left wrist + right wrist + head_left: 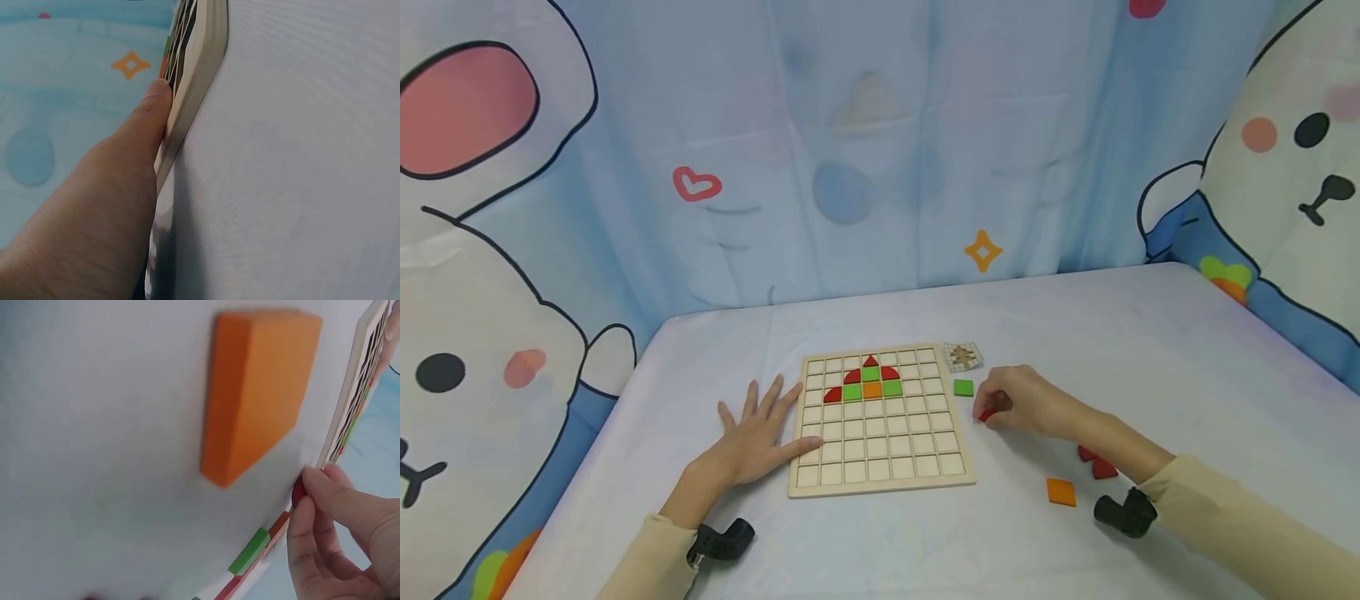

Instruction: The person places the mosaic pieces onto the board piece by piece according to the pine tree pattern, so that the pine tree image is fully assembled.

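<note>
While the pale gridded board [882, 427] on the bench [865, 550] is touched by the spread left hand [754, 442], 1 red piece [987, 414], half-hidden, is pinched beside it by the right hand [1026, 402], near 1 green tile [963, 387].

On the counter [865, 550], the gridded board [881, 448] carries inlaid tiles [872, 390] in its rear rows. The left hand [752, 442] rests at its left edge. Beside its rear right corner lies the pattern card [962, 357], a rear square tile [963, 387] before it, then the right hand [1022, 402], a small piece [987, 414] between its fingertips. Farther front, right of the board, lies a front square tile [1062, 492], two loose pieces [1104, 469] behind and right of it.
</note>
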Demonstrator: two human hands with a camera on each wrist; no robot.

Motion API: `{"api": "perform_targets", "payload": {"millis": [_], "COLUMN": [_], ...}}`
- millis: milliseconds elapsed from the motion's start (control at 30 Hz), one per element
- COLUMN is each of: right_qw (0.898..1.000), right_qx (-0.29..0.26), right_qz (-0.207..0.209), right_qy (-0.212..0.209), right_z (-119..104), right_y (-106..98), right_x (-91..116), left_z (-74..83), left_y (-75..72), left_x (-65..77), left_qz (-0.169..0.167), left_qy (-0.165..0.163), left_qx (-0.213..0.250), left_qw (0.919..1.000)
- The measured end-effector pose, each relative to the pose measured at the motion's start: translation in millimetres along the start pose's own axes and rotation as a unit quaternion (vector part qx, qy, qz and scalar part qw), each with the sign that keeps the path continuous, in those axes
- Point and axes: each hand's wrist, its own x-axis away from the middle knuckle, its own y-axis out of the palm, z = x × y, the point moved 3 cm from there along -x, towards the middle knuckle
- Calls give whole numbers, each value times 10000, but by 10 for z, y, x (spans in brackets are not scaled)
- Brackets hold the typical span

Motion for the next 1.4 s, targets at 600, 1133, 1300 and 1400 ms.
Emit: {"api": "perform_targets", "payload": {"millis": [600, 1133, 1300, 1400], "right_qw": [9994, 9989, 9990, 9989], "right_qx": [-79, 216, 357, 385], "right_qz": [347, 352, 145, 104], "right_qy": [2, -238, -211, -242], "right_z": [-98, -122, -126, -119], "right_y": [-5, -6, 2, 1], "right_x": [-17, -1, 22, 40], "left_z": [46, 9, 7, 1], "left_y": [-22, 6, 10, 9], "left_x": [26, 11, 2, -1], "left_qz": [-25, -9, -29, -36], "left_qy": [57, 63, 41, 6], "left_qx": [48, -4, -24, -48], "left_qw": [10000, 10000, 10000, 10000]}}
